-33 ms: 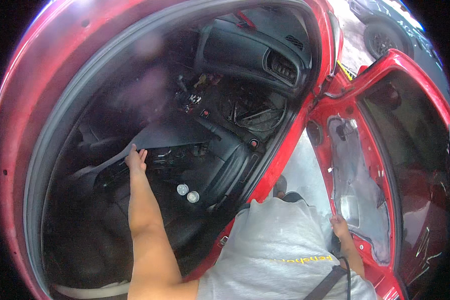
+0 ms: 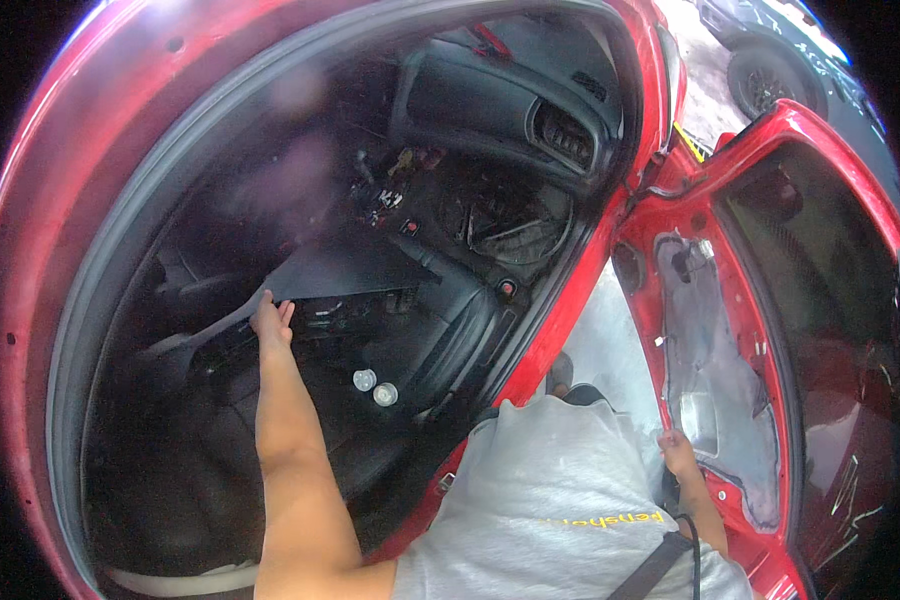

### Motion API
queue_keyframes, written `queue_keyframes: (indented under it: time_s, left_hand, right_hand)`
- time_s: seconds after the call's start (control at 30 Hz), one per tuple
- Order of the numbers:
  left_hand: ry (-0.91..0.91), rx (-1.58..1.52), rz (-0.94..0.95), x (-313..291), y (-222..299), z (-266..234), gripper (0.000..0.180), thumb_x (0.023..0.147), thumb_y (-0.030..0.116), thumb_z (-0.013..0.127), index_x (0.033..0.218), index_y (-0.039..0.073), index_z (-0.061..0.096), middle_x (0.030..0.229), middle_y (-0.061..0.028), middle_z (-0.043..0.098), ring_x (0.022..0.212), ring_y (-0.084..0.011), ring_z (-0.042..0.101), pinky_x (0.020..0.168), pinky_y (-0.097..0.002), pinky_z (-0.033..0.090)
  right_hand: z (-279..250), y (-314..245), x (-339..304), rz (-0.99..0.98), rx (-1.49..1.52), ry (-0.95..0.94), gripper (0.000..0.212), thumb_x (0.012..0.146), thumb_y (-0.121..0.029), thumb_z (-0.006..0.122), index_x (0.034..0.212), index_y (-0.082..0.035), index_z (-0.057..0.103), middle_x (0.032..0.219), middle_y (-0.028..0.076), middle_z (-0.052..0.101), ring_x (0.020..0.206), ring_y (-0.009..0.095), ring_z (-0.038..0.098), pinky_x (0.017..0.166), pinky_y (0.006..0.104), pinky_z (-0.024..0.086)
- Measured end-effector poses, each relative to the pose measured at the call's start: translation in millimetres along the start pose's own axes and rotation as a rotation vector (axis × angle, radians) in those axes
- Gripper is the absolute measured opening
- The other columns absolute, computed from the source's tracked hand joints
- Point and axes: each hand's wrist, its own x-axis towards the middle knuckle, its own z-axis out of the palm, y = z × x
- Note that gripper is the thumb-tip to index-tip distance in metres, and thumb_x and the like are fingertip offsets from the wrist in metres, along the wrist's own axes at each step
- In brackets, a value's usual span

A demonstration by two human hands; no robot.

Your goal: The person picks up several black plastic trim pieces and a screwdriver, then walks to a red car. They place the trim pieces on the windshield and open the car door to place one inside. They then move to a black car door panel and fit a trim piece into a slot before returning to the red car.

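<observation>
My left hand (image 2: pixel 273 320) reaches into a red car, at the lower edge of a dark grey panel (image 2: pixel 345 268). Its thumb and fingers meet that edge, seemingly pinching it, and the panel tilts above a dark gap with black parts. The far side of the panel is lost in shadow. On my right, my right hand (image 2: pixel 679 453) is closed at the inner edge of the opened red car door (image 2: pixel 651 345), next to its bare grey inner skin. The door's edge partly hides these fingers.
Two small pale round pieces (image 2: pixel 374 387) lie on the dark surface right of my left forearm. Ahead are the dashboard (image 2: pixel 470 105) and a loose bundle of wires and connectors (image 2: pixel 390 200). The red sill (image 2: pixel 550 350) runs beside my body. A dark vehicle (image 2: pixel 780 75) stands outside.
</observation>
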Motion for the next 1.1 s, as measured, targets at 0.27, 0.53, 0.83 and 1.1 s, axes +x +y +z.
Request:
queue_keyframes:
  time_s: [0.27,0.53,0.83,1.1]
  left_hand:
    - [0.175,-0.094,0.018,-39.9,-26.0,13.9,0.052,0.102,0.031,0.07,0.134,-0.009,0.056,0.127,-0.0204,0.063,0.106,-0.0316,0.068,0.095,-0.0416,0.056]
    - [0.005,-0.158,0.192,-174.8,-127.6,87.1,0.029,0.107,0.035,0.057,0.09,0.012,0.055,0.069,0.0029,0.046,0.058,-0.0102,0.047,0.053,-0.0288,0.039]
    - [-0.702,-0.111,-0.334,-194.9,-241.9,271.1,0.061,0.107,0.058,0.05,0.132,0.004,0.061,0.116,-0.0141,0.068,0.102,-0.0259,0.067,0.089,-0.039,0.055]
    - [-0.857,-0.349,-0.366,-184.2,-290.9,451.8,0.092,0.106,0.07,0.032,0.161,-0.004,0.028,0.158,-0.0274,0.04,0.144,-0.0389,0.045,0.117,-0.0514,0.038]
  right_hand:
    - [-34.9,-201.5,32.3,-0.353,0.072,-0.068,0.039,0.101,-0.026,0.071,0.131,-0.002,0.063,0.115,0.009,0.071,0.106,0.017,0.066,0.093,0.0344,0.054]
    - [-102.6,-586.6,64.1,-1.291,0.262,0.402,0.031,0.104,-0.023,0.065,0.127,-0.003,0.068,0.116,0.01,0.072,0.105,0.018,0.067,0.095,0.035,0.052]
    - [17.4,-655.0,224.5,-1.713,-0.574,0.637,0.048,0.094,-0.031,0.07,0.137,-0.01,0.06,0.141,0.022,0.057,0.132,0.041,0.055,0.111,0.0502,0.045]
    - [30.7,-692.0,270.3,-1.471,-0.827,0.493,0.075,0.103,-0.054,0.055,0.155,-0.001,0.044,0.152,0.034,0.047,0.147,0.044,0.043,0.121,0.0455,0.035]
